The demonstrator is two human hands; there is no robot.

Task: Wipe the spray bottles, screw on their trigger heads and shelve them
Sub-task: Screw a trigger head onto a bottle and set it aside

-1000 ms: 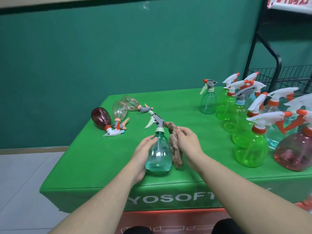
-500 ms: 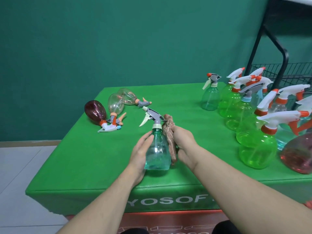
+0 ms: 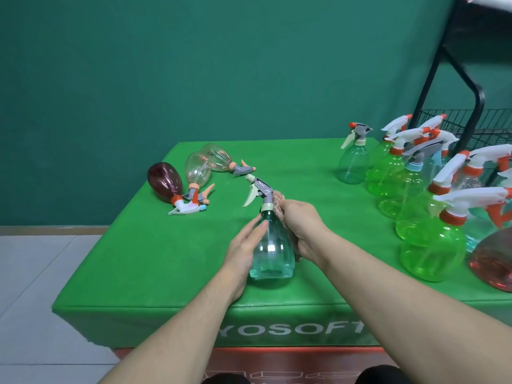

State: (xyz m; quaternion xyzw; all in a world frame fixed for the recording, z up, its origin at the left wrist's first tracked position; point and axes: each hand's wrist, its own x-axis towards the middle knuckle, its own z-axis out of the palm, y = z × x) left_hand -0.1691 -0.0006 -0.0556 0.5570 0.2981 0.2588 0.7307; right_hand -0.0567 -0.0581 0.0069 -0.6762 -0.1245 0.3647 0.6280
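Note:
A teal spray bottle (image 3: 273,249) with a grey trigger head (image 3: 259,189) stands upright near the front of the green table (image 3: 155,253). My left hand (image 3: 243,250) rests against its left side with straight fingers. My right hand (image 3: 303,225) grips a brown cloth (image 3: 278,202) and presses it on the bottle's right shoulder, just below the neck. Most of the cloth is hidden behind my hand.
Three bottles lie on their sides at the back left: a dark red one (image 3: 165,182) and two clear ones (image 3: 197,169). Several upright green, teal and red bottles (image 3: 432,245) crowd the right side. A black wire shelf rack (image 3: 471,126) stands behind them.
My right hand has slid the cloth up from the bottle's side to its shoulder near the neck. My left hand stays on the bottle's left side.

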